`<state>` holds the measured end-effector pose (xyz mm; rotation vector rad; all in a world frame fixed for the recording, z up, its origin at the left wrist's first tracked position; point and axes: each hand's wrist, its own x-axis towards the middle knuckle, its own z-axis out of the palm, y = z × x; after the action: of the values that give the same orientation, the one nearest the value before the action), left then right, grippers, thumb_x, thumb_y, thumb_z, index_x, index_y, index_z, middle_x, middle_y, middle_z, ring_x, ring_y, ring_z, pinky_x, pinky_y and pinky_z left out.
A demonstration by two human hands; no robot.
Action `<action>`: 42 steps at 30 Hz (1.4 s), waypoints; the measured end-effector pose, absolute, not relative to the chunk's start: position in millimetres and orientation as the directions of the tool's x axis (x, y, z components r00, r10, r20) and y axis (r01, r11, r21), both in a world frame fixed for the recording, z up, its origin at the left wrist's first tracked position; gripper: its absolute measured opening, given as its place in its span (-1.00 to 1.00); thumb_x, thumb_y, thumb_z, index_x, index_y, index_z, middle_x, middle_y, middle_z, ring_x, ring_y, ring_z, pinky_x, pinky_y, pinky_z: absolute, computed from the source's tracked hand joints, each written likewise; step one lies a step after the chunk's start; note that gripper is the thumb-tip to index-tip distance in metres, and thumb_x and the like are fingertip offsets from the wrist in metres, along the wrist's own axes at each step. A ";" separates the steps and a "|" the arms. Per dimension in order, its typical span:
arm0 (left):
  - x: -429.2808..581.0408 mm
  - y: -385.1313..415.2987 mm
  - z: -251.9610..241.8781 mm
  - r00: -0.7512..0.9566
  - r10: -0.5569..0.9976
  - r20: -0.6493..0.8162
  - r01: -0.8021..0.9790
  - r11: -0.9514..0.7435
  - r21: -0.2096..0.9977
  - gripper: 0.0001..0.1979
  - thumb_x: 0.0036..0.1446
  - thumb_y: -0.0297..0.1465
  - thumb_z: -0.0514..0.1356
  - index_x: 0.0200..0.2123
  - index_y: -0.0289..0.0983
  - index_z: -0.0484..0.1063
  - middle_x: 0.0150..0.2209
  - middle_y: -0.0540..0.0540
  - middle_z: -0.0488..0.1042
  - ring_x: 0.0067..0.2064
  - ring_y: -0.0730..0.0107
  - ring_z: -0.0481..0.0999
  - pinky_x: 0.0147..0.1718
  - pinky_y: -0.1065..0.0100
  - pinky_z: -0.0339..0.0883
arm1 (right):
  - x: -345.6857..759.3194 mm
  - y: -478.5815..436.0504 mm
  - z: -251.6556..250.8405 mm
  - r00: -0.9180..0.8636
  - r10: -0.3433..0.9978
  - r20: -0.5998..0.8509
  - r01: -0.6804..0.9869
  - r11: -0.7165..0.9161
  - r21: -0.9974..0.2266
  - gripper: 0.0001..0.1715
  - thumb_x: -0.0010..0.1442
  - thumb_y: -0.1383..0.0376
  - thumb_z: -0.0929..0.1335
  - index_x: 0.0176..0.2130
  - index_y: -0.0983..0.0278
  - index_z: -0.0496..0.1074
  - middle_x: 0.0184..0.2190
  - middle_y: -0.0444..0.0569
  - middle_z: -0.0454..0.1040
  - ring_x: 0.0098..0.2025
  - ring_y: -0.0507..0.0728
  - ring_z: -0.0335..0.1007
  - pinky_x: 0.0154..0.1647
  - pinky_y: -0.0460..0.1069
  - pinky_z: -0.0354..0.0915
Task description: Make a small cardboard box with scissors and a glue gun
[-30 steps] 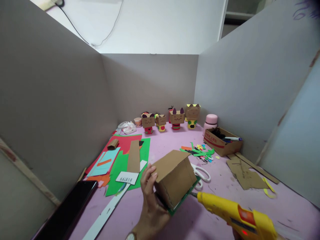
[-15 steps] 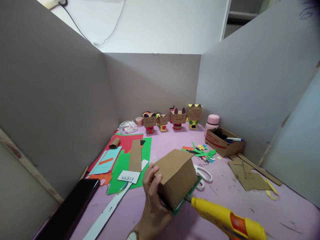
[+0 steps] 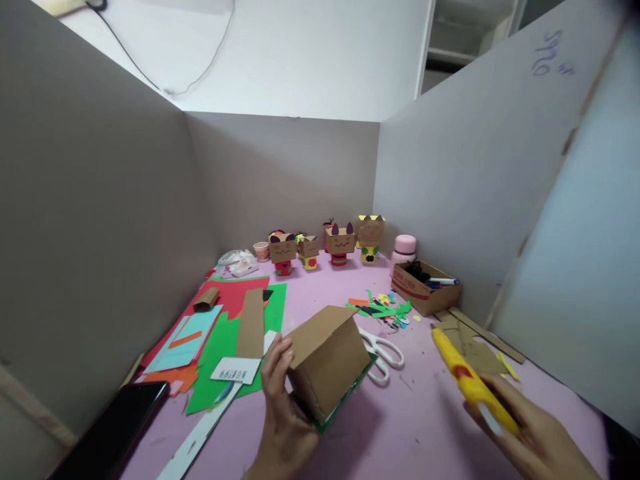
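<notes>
My left hand [image 3: 283,417] grips a brown cardboard box [image 3: 327,357] from its left side, fingers wrapped round the near edge. The box is tilted and has a green sheet under its lower face. My right hand [image 3: 537,437] is closed round a yellow hot glue gun [image 3: 470,381], nozzle pointing up and away toward the back, well clear of the box. White-handled scissors [image 3: 383,352] lie just right of the box on the pink tabletop [image 3: 400,427].
Several small cardboard figures [image 3: 325,245] stand along the back partition beside a pink bottle [image 3: 404,250]. A cardboard tray of pens [image 3: 425,288], paper scraps [image 3: 383,307] and cardboard offcuts [image 3: 480,347] lie right. Coloured paper sheets [image 3: 220,327] and a black phone [image 3: 107,437] lie left.
The glue gun has pulled away from the box's lower edge to the right and swung its nozzle up and back. The left hand keeps holding the box. The view shifted right.
</notes>
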<state>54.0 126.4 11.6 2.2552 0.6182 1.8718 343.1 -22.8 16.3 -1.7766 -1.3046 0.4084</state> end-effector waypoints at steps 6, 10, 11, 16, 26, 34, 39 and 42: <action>52.9 129.3 7.6 0.203 0.487 0.850 0.229 -0.867 0.442 -0.06 -0.14 -0.56 0.32 0.24 -0.27 -0.16 0.18 -0.51 0.00 0.28 -0.20 -0.07 0.06 -0.38 -0.03 | 403.2 2.1 -19.6 0.522 0.803 0.289 0.840 -0.426 -0.335 -0.41 0.17 -0.02 0.16 0.04 0.28 0.28 -0.05 0.20 0.42 -0.19 0.37 0.48 -0.27 0.20 0.37; 51.1 127.7 6.3 0.234 0.603 0.763 0.278 -0.793 0.542 -0.07 -0.08 -0.47 0.30 0.24 -0.23 -0.21 0.23 -0.49 -0.07 0.30 -0.15 -0.09 0.10 -0.31 -0.04 | 422.6 4.8 -45.0 0.389 0.870 0.301 0.902 -0.294 -0.316 -0.37 0.09 0.01 0.24 -0.03 0.42 0.34 -0.06 0.32 0.39 -0.03 0.41 0.37 -0.05 0.22 0.30; 51.0 127.3 6.5 0.238 0.615 0.751 0.280 -0.784 0.554 -0.07 -0.09 -0.45 0.31 0.24 -0.22 -0.21 0.24 -0.49 -0.07 0.30 -0.15 -0.09 0.11 -0.30 -0.04 | 422.6 3.5 -46.4 0.364 0.875 0.319 0.913 -0.266 -0.310 -0.37 0.06 0.03 0.28 -0.03 0.44 0.34 -0.03 0.35 0.37 -0.01 0.42 0.35 0.00 0.23 0.27; 53.1 121.0 9.6 0.319 0.653 0.686 0.228 -0.756 0.613 0.00 -0.15 -0.40 0.36 0.24 -0.16 -0.22 0.26 -0.45 -0.09 0.30 -0.15 -0.12 0.12 -0.27 -0.05 | 370.0 -0.6 -13.9 0.274 0.887 0.372 0.854 -0.047 -0.518 -0.17 0.02 0.03 0.36 0.16 0.34 0.15 0.25 0.29 0.07 0.27 0.44 -0.06 0.21 0.32 -0.05; 53.3 112.5 12.2 0.476 0.680 0.557 0.089 -0.668 0.739 0.08 -0.23 -0.33 0.39 0.26 -0.13 -0.23 0.28 -0.38 -0.08 0.25 -0.17 0.06 0.11 -0.11 0.14 | 262.0 44.1 37.1 -0.030 0.966 0.256 0.306 0.253 -0.918 0.44 -0.29 -0.20 0.46 0.29 0.36 -0.22 0.32 0.24 -0.17 0.32 0.31 -0.23 0.28 0.19 -0.22; 51.4 114.9 11.2 0.523 0.689 0.502 0.107 -0.637 0.763 0.03 -0.17 -0.20 0.34 0.25 -0.12 -0.24 0.27 -0.37 -0.01 0.23 -0.20 0.10 0.12 -0.24 0.01 | 262.4 45.2 26.4 0.010 0.963 0.270 0.328 0.252 -0.910 0.33 -0.30 -0.22 0.45 0.22 0.34 -0.08 0.26 0.23 -0.01 0.29 0.37 -0.13 0.27 0.17 -0.12; 54.0 110.6 16.0 0.532 0.748 0.398 0.069 -0.507 0.859 0.00 -0.18 -0.15 0.34 0.22 -0.06 -0.22 0.27 -0.26 0.01 0.24 -0.07 0.11 0.15 -0.07 0.04 | 260.8 49.3 19.8 0.054 0.970 0.239 0.319 0.210 -0.924 0.42 -0.34 -0.27 0.43 0.23 0.41 -0.12 0.27 0.31 -0.03 0.29 0.38 -0.17 0.28 0.19 -0.20; 60.1 105.5 22.9 0.467 0.832 0.299 -0.040 -0.317 0.947 -0.02 -0.21 -0.11 0.34 0.20 -0.14 -0.14 0.25 -0.27 0.06 0.21 -0.03 0.17 0.09 0.09 0.18 | 260.7 50.0 18.9 0.028 0.975 0.219 0.252 0.205 -0.946 0.47 -0.33 -0.27 0.42 0.26 0.42 -0.19 0.29 0.31 -0.08 0.30 0.36 -0.18 0.28 0.20 -0.19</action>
<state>60.1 105.5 22.9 1.6603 0.6923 1.0330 260.7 50.0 18.9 -1.2482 -1.4406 0.8783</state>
